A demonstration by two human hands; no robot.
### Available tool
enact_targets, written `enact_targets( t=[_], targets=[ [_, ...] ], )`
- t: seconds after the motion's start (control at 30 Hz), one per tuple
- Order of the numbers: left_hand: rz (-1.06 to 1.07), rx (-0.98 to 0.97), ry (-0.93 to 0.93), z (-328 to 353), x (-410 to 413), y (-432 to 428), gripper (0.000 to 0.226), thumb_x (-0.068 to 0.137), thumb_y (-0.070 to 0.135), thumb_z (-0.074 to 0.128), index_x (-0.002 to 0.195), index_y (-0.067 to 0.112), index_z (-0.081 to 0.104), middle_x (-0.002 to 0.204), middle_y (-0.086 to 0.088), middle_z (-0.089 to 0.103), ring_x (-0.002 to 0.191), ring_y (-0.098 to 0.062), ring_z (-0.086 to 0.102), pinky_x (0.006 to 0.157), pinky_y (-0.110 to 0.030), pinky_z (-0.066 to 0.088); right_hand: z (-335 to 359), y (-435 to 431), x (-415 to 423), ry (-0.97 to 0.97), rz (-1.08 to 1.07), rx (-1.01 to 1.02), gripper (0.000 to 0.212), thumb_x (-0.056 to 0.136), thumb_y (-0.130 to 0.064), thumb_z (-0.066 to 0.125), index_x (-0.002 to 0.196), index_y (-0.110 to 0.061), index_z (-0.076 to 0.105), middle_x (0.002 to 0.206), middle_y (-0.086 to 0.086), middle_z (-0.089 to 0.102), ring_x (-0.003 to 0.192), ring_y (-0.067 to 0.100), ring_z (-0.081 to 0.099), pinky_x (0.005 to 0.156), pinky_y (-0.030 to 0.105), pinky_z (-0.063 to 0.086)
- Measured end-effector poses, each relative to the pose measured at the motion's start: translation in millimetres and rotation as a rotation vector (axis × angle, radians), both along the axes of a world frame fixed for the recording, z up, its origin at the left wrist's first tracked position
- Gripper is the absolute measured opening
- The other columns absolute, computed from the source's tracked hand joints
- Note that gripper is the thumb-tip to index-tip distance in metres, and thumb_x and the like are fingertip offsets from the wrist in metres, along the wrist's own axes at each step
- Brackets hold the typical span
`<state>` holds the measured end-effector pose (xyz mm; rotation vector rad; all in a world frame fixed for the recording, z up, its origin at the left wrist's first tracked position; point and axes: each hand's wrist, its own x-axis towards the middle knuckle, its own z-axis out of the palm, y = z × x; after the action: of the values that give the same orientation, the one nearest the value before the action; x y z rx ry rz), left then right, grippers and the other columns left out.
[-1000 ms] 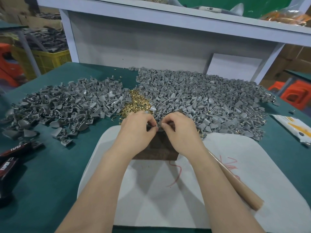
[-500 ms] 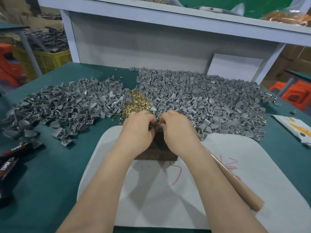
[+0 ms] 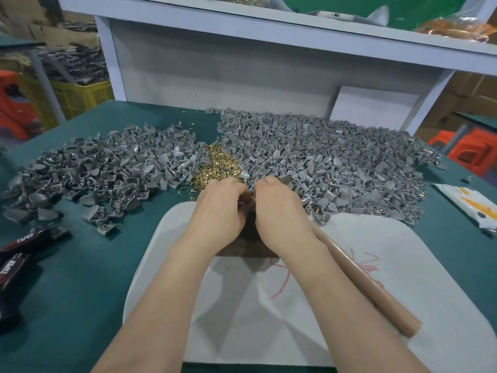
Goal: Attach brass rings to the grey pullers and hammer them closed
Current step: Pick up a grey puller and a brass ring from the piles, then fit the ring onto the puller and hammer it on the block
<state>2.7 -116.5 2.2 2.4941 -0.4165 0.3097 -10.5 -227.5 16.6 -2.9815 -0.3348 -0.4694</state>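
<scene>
The scene is seen from a single wide-angle camera worn on the head, aimed forward and steeply down over the forearms. The green table (image 3: 80,278) and the white board (image 3: 403,265) are viewed from close above, filling the lower frame. Farther off, the white shelf (image 3: 269,28) is caught along the top edge, its lines bent by the lens. No second view is given, so nothing is shared.
</scene>
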Motion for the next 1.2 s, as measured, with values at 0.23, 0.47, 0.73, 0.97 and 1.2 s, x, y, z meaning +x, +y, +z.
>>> enact_targets(
  t=[0.23, 0.47, 0.73, 0.97, 1.2],
  targets=[
    [0.003, -0.016, -0.004, -1.9, 1.6, -0.6, 0.009, 0.088, 0.014, 0.059, 0.093, 0.013, 0.067, 0.100, -0.003, 0.058, 0.099, -0.030, 0.047, 0.085, -0.039, 0.038, -4.4, -5.8, 6.6, 0.017, 0.011, 0.045, 0.020, 0.091, -0.005, 0.047, 0.109, -0.010, 0.054, 0.115, 0.006, 0.051, 0.103, 0.025, 0.054, 0.077, 0.029, 0.036],
    [0.007, -0.038, -0.018, -3.5, 1.8, 0.3, 0.013, 0.087, 0.023, 0.063, 0.078, 0.025, 0.055, 0.086, 0.011, 0.047, 0.096, -0.023, 0.049, 0.090, -0.040, 0.040, -13.8, -33.7, 10.9, 0.149, 0.046, 0.648, 0.018, 0.092, -0.009, 0.055, 0.097, -0.011, 0.072, 0.097, 0.000, 0.071, 0.094, 0.015, 0.062, 0.091, 0.032, 0.046],
    [0.001, -0.041, -0.016, -4.7, 3.6, 1.1, 0.008, 0.088, 0.023, 0.062, 0.081, 0.023, 0.059, 0.088, 0.009, 0.049, 0.098, -0.023, 0.049, 0.090, -0.041, 0.040, -21.9, -29.0, 13.5, 0.101, 0.048, 0.676, 0.009, 0.087, -0.013, 0.063, 0.091, -0.018, 0.069, 0.089, -0.008, 0.065, 0.087, 0.008, 0.062, 0.085, 0.023, 0.048],
    [0.003, -0.035, -0.009, -5.4, 3.8, 0.6, 0.005, 0.089, 0.023, 0.061, 0.084, 0.021, 0.063, 0.090, 0.008, 0.050, 0.098, -0.023, 0.049, 0.090, -0.040, 0.040, -24.7, -24.9, 15.1, 0.023, 0.035, 0.573, 0.007, 0.088, -0.015, 0.062, 0.088, -0.015, 0.068, 0.089, -0.005, 0.060, 0.085, 0.011, 0.055, 0.081, 0.024, 0.043],
    [0.003, -0.038, -0.010, -5.2, 3.5, 0.3, 0.006, 0.089, 0.023, 0.061, 0.085, 0.019, 0.063, 0.089, 0.008, 0.049, 0.098, -0.023, 0.049, 0.090, -0.040, 0.040, -26.9, -26.1, 16.6, 0.032, 0.007, 0.632, 0.007, 0.087, -0.015, 0.063, 0.085, -0.016, 0.069, 0.086, -0.007, 0.062, 0.081, 0.008, 0.057, 0.078, 0.018, 0.043]
  ],
)
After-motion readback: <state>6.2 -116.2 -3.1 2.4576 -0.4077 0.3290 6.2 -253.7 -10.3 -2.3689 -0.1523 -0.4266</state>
